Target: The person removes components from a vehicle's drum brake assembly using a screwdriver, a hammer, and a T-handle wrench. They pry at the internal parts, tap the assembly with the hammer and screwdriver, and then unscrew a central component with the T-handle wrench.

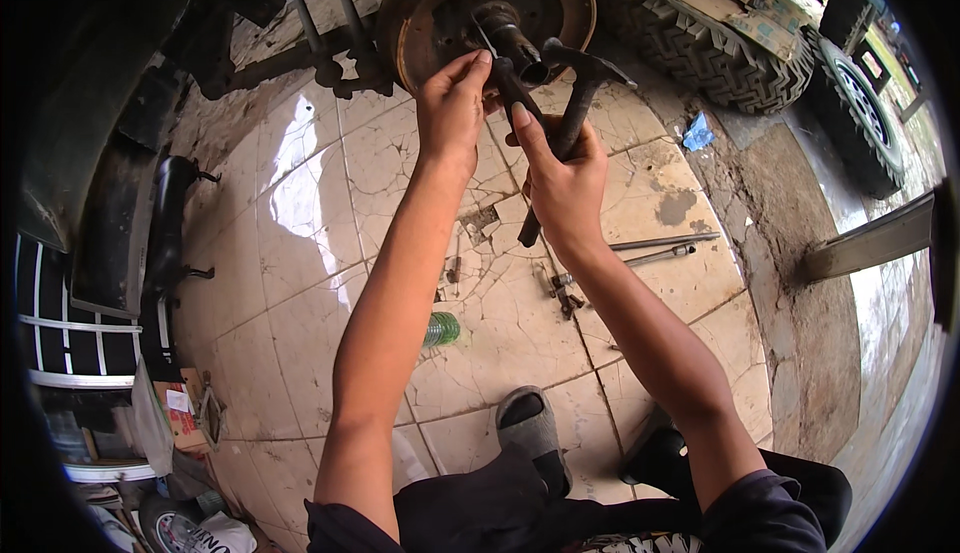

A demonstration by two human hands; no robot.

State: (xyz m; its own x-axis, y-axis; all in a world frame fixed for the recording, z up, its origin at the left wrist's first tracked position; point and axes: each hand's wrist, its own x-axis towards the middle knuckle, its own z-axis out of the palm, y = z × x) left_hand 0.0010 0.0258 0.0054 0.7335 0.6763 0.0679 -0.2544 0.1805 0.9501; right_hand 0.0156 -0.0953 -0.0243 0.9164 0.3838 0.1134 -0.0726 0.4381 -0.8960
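Hammer (pixel 584 88) in the wrapped grip of the right hand (pixel 567 188), left hand (pixel 450 113) pinching a skinny dark-handled tool (pixel 513 83), rusty wheel hub (pixel 505 30) just beyond, chunky tire (pixel 725 68) far right

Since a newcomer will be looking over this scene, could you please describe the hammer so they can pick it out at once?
Find the rusty round hub at the top centre of the view. Just below and right of it, the right hand grips the hammer. Its dark crosswise head sets it apart from the dark bar beside it, which shows no crosspiece.
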